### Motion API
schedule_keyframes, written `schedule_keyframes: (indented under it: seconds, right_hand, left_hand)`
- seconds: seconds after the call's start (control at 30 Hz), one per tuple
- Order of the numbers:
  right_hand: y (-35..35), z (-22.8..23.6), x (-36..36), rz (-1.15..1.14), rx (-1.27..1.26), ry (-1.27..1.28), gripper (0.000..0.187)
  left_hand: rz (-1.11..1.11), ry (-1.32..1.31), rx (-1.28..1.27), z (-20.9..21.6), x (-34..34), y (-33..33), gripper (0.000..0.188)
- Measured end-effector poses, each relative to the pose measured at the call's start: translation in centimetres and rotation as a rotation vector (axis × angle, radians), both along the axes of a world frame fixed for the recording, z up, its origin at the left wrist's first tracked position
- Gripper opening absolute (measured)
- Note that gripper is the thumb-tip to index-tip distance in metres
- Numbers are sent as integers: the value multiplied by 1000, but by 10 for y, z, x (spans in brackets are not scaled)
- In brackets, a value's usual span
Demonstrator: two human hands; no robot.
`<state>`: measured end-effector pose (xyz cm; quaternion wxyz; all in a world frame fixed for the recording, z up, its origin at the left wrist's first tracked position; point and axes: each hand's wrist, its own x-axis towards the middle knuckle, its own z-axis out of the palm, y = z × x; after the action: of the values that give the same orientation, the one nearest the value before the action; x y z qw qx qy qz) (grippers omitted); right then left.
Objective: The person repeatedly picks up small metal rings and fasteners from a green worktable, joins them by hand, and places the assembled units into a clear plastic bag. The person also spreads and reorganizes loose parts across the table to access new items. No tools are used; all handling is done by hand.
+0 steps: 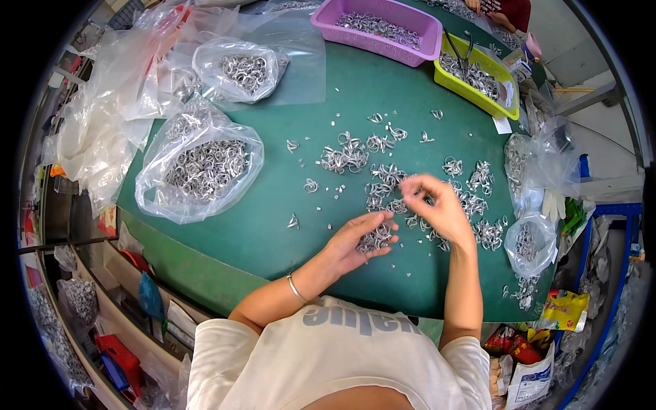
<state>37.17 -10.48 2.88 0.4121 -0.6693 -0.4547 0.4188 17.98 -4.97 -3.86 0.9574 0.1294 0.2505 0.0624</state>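
My left hand (355, 240), with a bangle (296, 288) on its wrist, is curled around a handful of small silvery metal rings (374, 239) just above the green table. To its right, my right hand (441, 206) is raised over the scattered rings, thumb and fingertips pinched together. Whatever lies between those fingertips is too small to make out. Loose piles of rings (344, 154) spread beyond and around both hands. More rings (488, 234) lie to the right of my right wrist. Tiny pale bits (318, 208) are strewn among them.
Open clear bags of rings (205, 172) (243, 74) stand at the left. A purple bin (321, 24) and a yellow-green bin (447, 80) holding pliers (465, 60) are at the back. Small bags (530, 244) line the right edge. Another person's hand (474, 5) shows at the far right.
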Motion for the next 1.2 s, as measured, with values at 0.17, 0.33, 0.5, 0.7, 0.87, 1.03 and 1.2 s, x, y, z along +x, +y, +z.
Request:
schedule_keyframes:
  seconds: [0.17, 0.33, 0.5, 0.7, 0.87, 1.03, 1.2]
  right_hand:
    - [19, -36, -13, 124, 153, -804, 51]
    - [9, -39, -11, 75, 78, -616, 43]
    - [-13, -45, 19, -267, 26, -62, 24]
    - [-14, -20, 29, -575, 92, 540, 20]
    - [-10, -29, 36, -533, 73, 72, 26]
    - [7, -20, 29, -451, 213, -46, 24]
    - [12, -19, 28, -378, 170, -23, 21]
  left_hand:
    - [-43, -14, 78, 8, -4, -6, 36]
    - [-101, -163, 115, 2, -8, -6, 42]
    - [-204, -150, 3, 6, -5, -3, 44]
    - [-213, -97, 71, 10, -4, -8, 35]
    - [-218, -99, 36, 8, -4, -11, 30]
    - [-209, -93, 40, 8, -4, -10, 30]
    - [-239, -88, 37, 8, -4, -11, 30]
